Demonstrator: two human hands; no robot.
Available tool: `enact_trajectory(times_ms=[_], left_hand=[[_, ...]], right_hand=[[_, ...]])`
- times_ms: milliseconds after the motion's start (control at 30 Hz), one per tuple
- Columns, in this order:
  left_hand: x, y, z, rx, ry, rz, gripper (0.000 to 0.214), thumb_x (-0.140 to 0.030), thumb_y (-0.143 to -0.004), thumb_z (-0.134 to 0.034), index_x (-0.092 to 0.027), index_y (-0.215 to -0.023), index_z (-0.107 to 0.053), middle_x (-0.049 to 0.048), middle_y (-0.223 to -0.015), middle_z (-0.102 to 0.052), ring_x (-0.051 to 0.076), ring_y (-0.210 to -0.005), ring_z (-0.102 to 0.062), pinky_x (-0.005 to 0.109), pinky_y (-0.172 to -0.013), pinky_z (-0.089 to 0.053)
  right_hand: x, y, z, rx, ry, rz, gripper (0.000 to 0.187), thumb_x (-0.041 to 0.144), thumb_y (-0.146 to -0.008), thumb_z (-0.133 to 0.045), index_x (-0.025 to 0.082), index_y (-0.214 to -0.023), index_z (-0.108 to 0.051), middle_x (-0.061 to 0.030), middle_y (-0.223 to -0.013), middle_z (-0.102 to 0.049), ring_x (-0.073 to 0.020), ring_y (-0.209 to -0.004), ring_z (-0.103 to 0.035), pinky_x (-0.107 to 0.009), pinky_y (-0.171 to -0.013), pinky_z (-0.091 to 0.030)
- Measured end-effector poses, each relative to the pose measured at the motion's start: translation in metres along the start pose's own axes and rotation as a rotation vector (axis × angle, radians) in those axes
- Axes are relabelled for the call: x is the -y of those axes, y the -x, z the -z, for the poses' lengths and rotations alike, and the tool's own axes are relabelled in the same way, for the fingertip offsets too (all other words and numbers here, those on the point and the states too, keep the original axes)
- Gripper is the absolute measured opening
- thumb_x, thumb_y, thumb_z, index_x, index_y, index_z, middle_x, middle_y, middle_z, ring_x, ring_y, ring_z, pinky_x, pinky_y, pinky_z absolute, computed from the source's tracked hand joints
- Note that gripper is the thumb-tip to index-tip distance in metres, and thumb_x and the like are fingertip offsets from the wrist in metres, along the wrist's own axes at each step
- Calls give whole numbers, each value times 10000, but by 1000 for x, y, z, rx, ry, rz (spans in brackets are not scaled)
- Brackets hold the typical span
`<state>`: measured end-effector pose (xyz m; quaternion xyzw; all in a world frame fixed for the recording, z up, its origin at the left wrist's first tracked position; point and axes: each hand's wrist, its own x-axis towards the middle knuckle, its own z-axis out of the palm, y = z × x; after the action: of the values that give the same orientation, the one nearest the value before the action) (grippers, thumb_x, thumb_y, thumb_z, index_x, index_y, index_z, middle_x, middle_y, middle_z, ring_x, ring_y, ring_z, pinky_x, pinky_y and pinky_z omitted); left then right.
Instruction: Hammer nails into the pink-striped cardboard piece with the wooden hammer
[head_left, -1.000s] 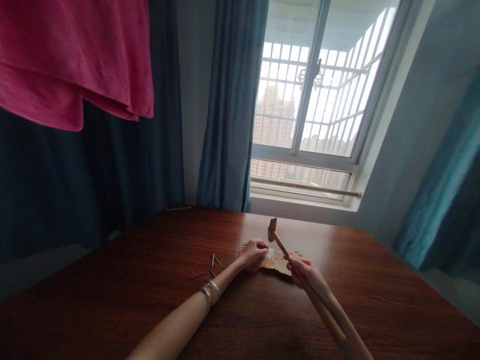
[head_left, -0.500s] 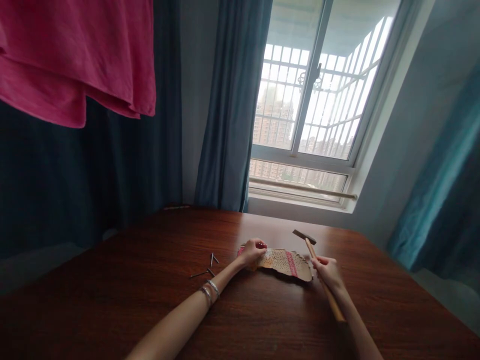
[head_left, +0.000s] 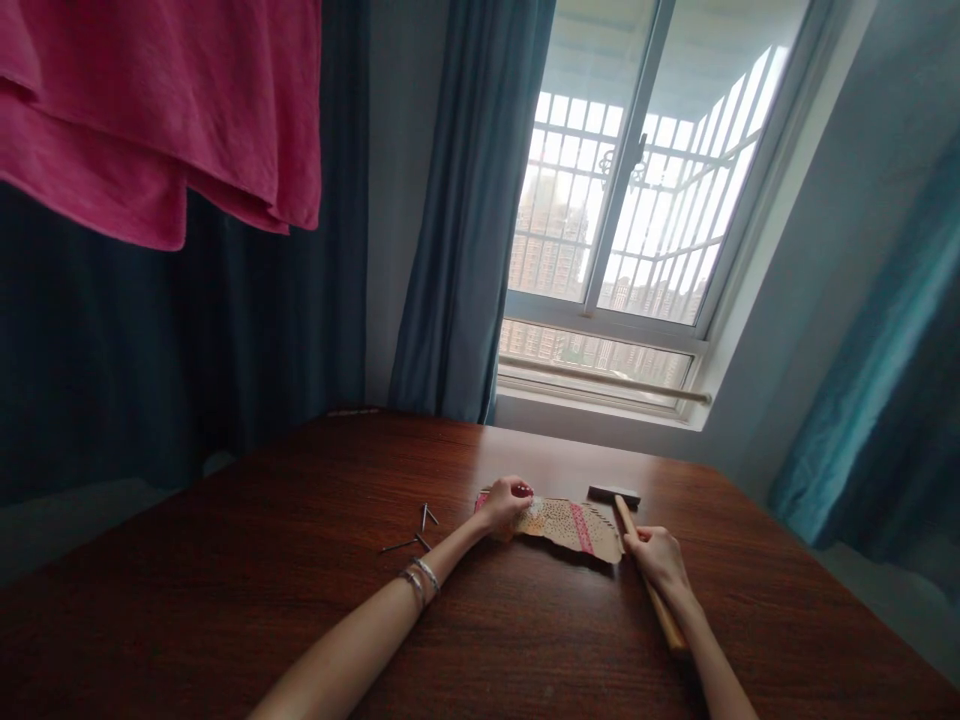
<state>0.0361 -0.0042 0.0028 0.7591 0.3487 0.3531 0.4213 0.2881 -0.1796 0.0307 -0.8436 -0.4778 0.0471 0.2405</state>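
Note:
My right hand [head_left: 660, 555] is wrapped around the wooden handle of a hammer [head_left: 651, 590]. The dark metal head of the hammer lies low at the table, just beyond the right end of a piece of cardboard [head_left: 559, 525]. This ragged-edged cardboard is covered in small dark dots, with a pink printed band across it and a row of short dark marks along its right edge. Over its left end rests my left hand [head_left: 508, 503], fingers pinched together; anything between them is hidden. Left of that hand, several loose nails [head_left: 424, 517] lie on the table.
The dark brown wooden table [head_left: 480, 650] reaches to the wall under a barred window [head_left: 607, 250]. Blue curtains [head_left: 457, 220] hang behind it, and a pink cloth [head_left: 165, 120] hangs at upper left.
My right hand has lowered the hammer, so its head is now down near the table and turned nearly level. My left hand stays on the cardboard's left end. The view has shifted slightly.

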Motion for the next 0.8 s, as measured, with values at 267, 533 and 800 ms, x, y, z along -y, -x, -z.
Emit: enact_trajectory(times_ms=[267,533,800], left_hand=[[5,-2,1,-6,69,-61,395,-260,-621,-659,-146,-991,-579,25,-801,-653,144,-754,-611,230,-659,-476],[0,2,0,-63,86,-95,543,-321,-621,-689,-148,-1103,-507,16,-776,-621,145,-718,-609,245,-646,-479],[-33,1,19,-157,109,-130,543,-394,-676,-643,-129,-1136,-526,74,-889,-632,179,-827,-612,276,-729,-482]], right_hand=[[5,10,4,13,142,-21,367,430,-736,-432,207,-804,-716,-122,-912,-690,-269,-838,-639,-280,-638,-436],[8,9,2,38,206,-92,357,465,-741,-465,226,-877,-692,-132,-1014,-657,-301,-907,-629,-361,-715,-463],[9,10,5,11,201,-158,515,597,-772,-374,228,-983,-665,-145,-1013,-654,-326,-910,-623,-424,-734,-464]])
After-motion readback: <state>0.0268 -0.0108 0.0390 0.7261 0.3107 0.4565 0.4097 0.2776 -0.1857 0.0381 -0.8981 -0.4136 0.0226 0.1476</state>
